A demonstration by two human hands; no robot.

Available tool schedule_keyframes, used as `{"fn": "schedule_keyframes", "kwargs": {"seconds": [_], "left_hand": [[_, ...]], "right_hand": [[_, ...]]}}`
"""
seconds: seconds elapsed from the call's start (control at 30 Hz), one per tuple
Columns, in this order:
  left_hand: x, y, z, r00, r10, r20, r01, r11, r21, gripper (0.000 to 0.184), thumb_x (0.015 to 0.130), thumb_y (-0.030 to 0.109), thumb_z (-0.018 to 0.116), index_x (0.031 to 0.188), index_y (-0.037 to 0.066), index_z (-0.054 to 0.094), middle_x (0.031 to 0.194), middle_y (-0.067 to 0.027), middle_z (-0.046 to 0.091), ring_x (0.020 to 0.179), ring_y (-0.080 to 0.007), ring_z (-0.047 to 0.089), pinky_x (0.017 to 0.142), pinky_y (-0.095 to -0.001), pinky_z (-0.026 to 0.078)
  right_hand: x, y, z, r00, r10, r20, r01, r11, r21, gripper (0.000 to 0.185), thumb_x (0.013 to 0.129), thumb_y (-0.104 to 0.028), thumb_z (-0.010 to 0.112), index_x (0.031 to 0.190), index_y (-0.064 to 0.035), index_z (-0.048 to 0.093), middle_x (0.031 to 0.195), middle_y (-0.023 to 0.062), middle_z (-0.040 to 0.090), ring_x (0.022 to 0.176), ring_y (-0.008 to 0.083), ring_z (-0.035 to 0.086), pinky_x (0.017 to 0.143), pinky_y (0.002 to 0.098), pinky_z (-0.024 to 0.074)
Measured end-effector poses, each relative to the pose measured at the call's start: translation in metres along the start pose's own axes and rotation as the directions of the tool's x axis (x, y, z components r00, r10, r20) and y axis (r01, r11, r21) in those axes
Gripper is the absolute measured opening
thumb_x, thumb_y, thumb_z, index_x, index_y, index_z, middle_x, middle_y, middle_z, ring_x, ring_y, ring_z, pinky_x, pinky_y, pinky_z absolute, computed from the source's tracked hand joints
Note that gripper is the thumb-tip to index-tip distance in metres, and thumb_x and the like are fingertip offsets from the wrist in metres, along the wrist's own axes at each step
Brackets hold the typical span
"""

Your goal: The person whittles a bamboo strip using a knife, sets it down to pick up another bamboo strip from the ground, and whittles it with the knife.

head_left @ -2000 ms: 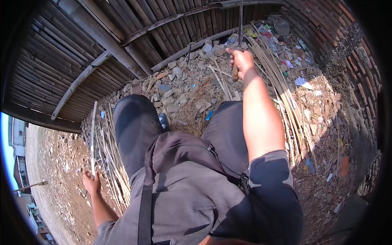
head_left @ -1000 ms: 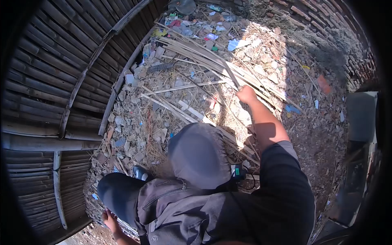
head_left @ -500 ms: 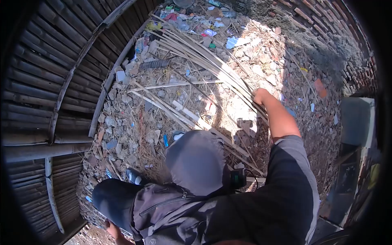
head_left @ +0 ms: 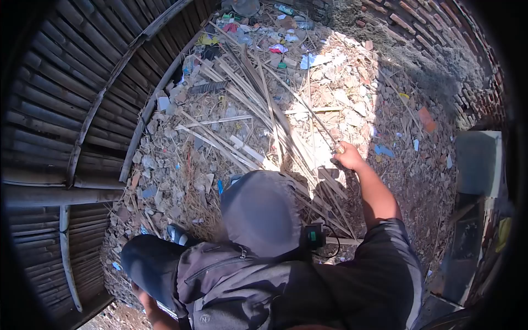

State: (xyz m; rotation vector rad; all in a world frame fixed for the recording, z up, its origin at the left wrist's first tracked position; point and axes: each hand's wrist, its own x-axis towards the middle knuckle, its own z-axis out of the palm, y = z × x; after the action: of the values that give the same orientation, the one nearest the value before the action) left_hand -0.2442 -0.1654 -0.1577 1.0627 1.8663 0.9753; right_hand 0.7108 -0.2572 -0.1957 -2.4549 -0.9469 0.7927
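Note:
My right hand [head_left: 346, 155] is closed around the near end of a thin bamboo strip [head_left: 314, 117], which slants away to the upper left over the rubble. Left of that hand, a loose pile of pale bamboo strips [head_left: 242, 88] lies on the ground, its pieces crossing at several angles. More strips [head_left: 214, 144] lie apart, closer to my body. Down by my left thigh [head_left: 148, 264] is my left hand [head_left: 144, 301]; its fingers are mostly hidden against the leg, so its grip cannot be made out.
Broken stone, straw and litter [head_left: 170, 148] cover the ground. A slatted bamboo wall [head_left: 55, 121] closes off the left side, and a brick wall [head_left: 407, 22] stands at the upper right. Panels [head_left: 477, 162] lean at the right. A grey rounded shape [head_left: 261, 214] blocks part of the middle view.
The bundle of strips has dropped from my right hand and now lies spread on the ground. That hand has moved slightly toward me and grips a single thin strip.

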Motion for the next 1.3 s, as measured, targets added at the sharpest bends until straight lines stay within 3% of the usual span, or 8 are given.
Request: {"fn": "schedule_keyframes", "kwargs": {"seconds": [0.13,0.33,0.43,0.63,0.9,1.0,1.1,1.3], "left_hand": [[-0.020,0.008,-0.004,0.994,-0.102,-0.026,0.102,0.995,-0.005,0.045,0.106,0.031,0.064,0.137,-0.002,0.059,0.130,-0.0106,0.066,0.107,-0.0211,0.065,0.090,-0.0368,0.053],[-0.063,-0.012,-0.045,0.880,-0.378,-0.288,0.382,0.923,-0.044,0.035,0.106,0.042,0.063,0.129,0.015,0.061,0.108,-0.0002,0.068,0.089,-0.0159,0.062,0.077,-0.0364,0.050],[-0.085,-0.025,-0.053,0.860,-0.404,-0.310,0.365,0.914,-0.178,0.030,0.106,0.046,0.063,0.121,0.020,0.061,0.097,0.0038,0.066,0.080,-0.0135,0.057,0.072,-0.0339,0.045],[-0.065,-0.026,-0.051,0.840,-0.428,-0.333,0.375,0.902,-0.214,0.045,0.104,0.053,0.065,0.131,0.018,0.060,0.114,0.0026,0.068,0.087,-0.0141,0.060,0.077,-0.0365,0.047],[0.015,0.067,0.020,0.987,0.003,-0.162,-0.038,0.977,-0.211,0.028,0.111,0.034,0.061,0.126,0.010,0.061,0.109,-0.0004,0.066,0.094,-0.0104,0.060,0.083,-0.0276,0.050],[0.054,0.066,0.017,0.960,0.240,-0.146,-0.220,0.965,0.140,0.023,0.112,0.026,0.061,0.122,0.006,0.062,0.107,-0.0002,0.063,0.094,-0.0085,0.058,0.083,-0.0251,0.050],[0.056,0.086,0.023,0.914,0.362,-0.182,-0.311,0.915,0.256,0.024,0.112,0.025,0.061,0.123,0.004,0.062,0.107,0.0003,0.062,0.096,-0.0077,0.056,0.084,-0.0255,0.050],[0.014,0.124,0.045,0.854,0.482,-0.194,-0.328,0.789,0.519,0.029,0.112,0.023,0.057,0.127,-0.002,0.061,0.100,-0.0114,0.067,0.085,-0.0197,0.060,0.079,-0.0348,0.051]], "right_hand": [[0.033,-0.031,0.060,0.999,-0.029,-0.036,0.031,0.997,0.067,0.039,0.086,-0.024,0.080,0.118,-0.0037,0.070,0.105,0.0204,0.076,0.098,0.0337,0.073,0.090,0.0422,0.0559],[0.077,-0.070,0.143,0.995,-0.011,-0.104,0.015,0.999,0.031,0.041,0.083,-0.028,0.081,0.114,-0.0032,0.071,0.104,0.0227,0.076,0.101,0.0395,0.074,0.092,0.0446,0.0566],[0.086,-0.082,0.156,0.991,0.018,-0.131,-0.032,0.993,-0.110,0.044,0.083,-0.027,0.080,0.119,-0.0028,0.070,0.109,0.0257,0.076,0.105,0.0427,0.073,0.095,0.0471,0.0565],[0.075,-0.076,0.125,0.995,0.036,-0.094,-0.045,0.995,-0.087,0.044,0.082,-0.021,0.077,0.120,-0.0002,0.068,0.109,0.0277,0.075,0.107,0.0431,0.073,0.097,0.0467,0.0560],[0.031,-0.027,0.099,0.955,0.101,-0.278,-0.136,0.984,-0.111,0.038,0.084,-0.018,0.072,0.114,0.0060,0.068,0.104,0.0335,0.074,0.104,0.0507,0.071,0.094,0.0536,0.0562],[0.016,-0.032,0.111,0.922,0.063,-0.381,-0.114,0.987,-0.115,0.038,0.086,-0.021,0.074,0.112,0.0057,0.067,0.102,0.0327,0.074,0.102,0.0511,0.071,0.093,0.0539,0.0558],[0.018,-0.046,0.137,0.905,-0.049,-0.423,0.007,0.995,-0.100,0.038,0.086,-0.023,0.077,0.111,0.0034,0.068,0.101,0.0317,0.074,0.099,0.0500,0.071,0.090,0.0540,0.0559],[0.054,-0.109,0.171,0.958,-0.108,-0.266,0.106,0.994,-0.022,0.039,0.089,-0.033,0.080,0.108,-0.0002,0.067,0.100,0.0290,0.074,0.100,0.0479,0.071,0.089,0.0534,0.0554]]}}
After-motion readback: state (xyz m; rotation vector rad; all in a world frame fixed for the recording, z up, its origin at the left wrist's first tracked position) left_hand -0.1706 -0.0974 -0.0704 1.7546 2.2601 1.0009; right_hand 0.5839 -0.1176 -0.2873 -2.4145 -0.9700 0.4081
